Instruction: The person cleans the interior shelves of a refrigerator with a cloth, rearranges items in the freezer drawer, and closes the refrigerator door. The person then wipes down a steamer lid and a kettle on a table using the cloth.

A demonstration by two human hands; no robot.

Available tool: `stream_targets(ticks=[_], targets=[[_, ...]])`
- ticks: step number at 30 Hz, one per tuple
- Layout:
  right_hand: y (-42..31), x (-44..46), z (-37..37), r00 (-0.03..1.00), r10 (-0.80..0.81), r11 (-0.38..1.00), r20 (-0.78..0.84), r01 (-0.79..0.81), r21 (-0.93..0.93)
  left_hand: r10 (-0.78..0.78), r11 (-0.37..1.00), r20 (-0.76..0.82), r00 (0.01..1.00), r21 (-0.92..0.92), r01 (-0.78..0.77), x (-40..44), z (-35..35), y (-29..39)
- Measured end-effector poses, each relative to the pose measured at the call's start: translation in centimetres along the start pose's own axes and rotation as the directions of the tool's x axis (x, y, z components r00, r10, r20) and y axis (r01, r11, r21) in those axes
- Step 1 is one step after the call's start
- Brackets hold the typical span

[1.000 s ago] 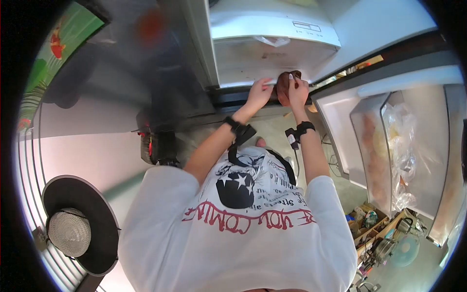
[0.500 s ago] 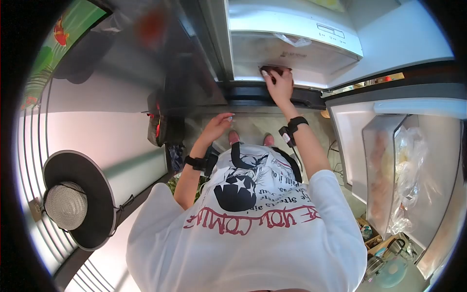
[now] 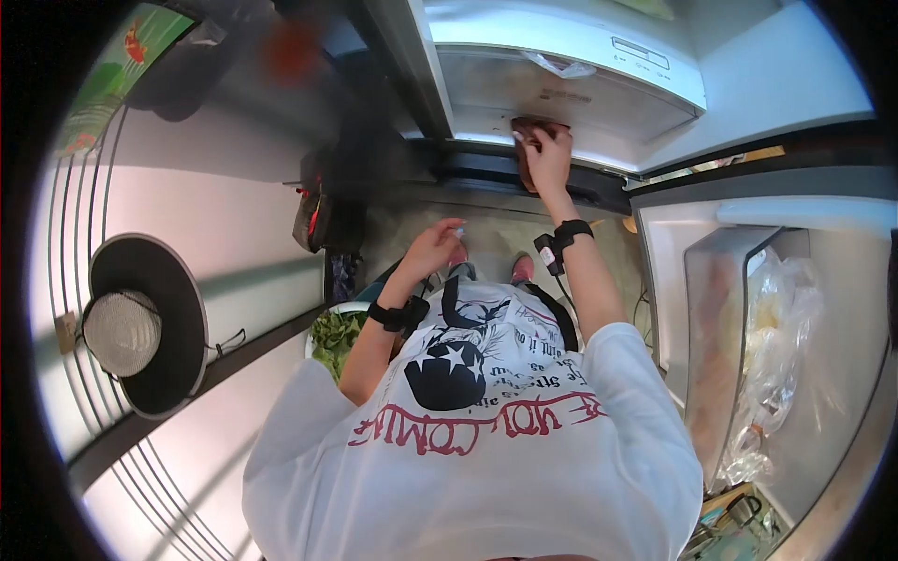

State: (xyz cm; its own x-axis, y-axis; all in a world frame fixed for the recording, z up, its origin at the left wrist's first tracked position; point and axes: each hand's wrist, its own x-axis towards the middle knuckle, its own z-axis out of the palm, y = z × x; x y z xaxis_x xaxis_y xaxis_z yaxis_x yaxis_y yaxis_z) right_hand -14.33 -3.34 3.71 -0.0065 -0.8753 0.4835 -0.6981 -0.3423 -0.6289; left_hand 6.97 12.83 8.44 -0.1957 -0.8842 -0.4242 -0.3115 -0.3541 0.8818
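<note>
In the head view, we've got the right hand [image 3: 548,157] stretched to the far side, fingers bent over and closed on a brown cloth [image 3: 528,174]! That cloth sits at the fridge's front edge, just below the clear-fronted drawer [image 3: 571,86], part of it up on the pale floor of the compartment and part hanging over the dark sill [image 3: 479,168]. Over to the left and nearer us, the left hand [image 3: 432,248] floats well apart from the cloth, fingers loosely curled, nothing in its grasp.

Both wrists wear black straps, and we look down past our white shirt [image 3: 468,467] to pink shoes [image 3: 524,269] between the arms. Out right, the fridge door [image 3: 669,234] stands open, its bin [image 3: 703,323] packed with clear plastic bags [image 3: 784,327]. Swing left: leafy greens [image 3: 337,338] beside the left forearm, and farther left a dark-brimmed hat [image 3: 178,327] against a pale, dark-striped surface.
</note>
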Motion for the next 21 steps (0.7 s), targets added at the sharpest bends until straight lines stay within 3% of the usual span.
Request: stream_targets(ticks=[3, 8, 10, 12, 13, 18, 21], targets=[[0.1, -0.5, -1.4, 0.99, 0.128, 0.988, -0.052, -0.132, -0.082, 0.023, 0.994, -0.135, 0.991, 0.111, -0.008, -1.6, 0.5, -0.3], [0.5, -0.7, -1.8, 1.0, 0.022, 0.973, -0.003, -0.022, -0.23, -0.013, 0.991, -0.218, 0.976, 0.125, 0.041, -3.2, 1.3, -2.5], [0.6, -1.0, -0.6, 0.994, -0.097, 0.952, 0.04, 0.104, -0.286, -0.041, 0.99, -0.229, 0.972, 0.12, 0.07, -4.3, 1.9, -0.9], [-0.4, -0.9, 0.7, 0.998, -0.063, 0.977, 0.025, 0.067, -0.203, -0.182, 0.968, -0.185, 0.966, 0.139, 0.209, -4.9, 2.7, 2.0], [-1.2, -0.8, 1.2, 0.998, -0.059, 0.986, 0.005, 0.059, -0.153, -0.031, 0.983, -0.209, 0.978, 0.17, 0.067, -4.8, 3.0, -0.3], [-4.1, -0.7, 3.4, 0.995, 0.051, 0.997, -0.084, -0.056, -0.051, 0.032, 0.967, -0.095, 0.995, 0.256, -0.006, -5.6, 2.8, -1.0], [-5.6, -0.3, 4.1, 0.997, 0.071, 0.973, -0.042, -0.079, -0.215, 0.078, 0.958, -0.08, 0.994, 0.283, -0.053, -4.5, 1.5, 0.0]])
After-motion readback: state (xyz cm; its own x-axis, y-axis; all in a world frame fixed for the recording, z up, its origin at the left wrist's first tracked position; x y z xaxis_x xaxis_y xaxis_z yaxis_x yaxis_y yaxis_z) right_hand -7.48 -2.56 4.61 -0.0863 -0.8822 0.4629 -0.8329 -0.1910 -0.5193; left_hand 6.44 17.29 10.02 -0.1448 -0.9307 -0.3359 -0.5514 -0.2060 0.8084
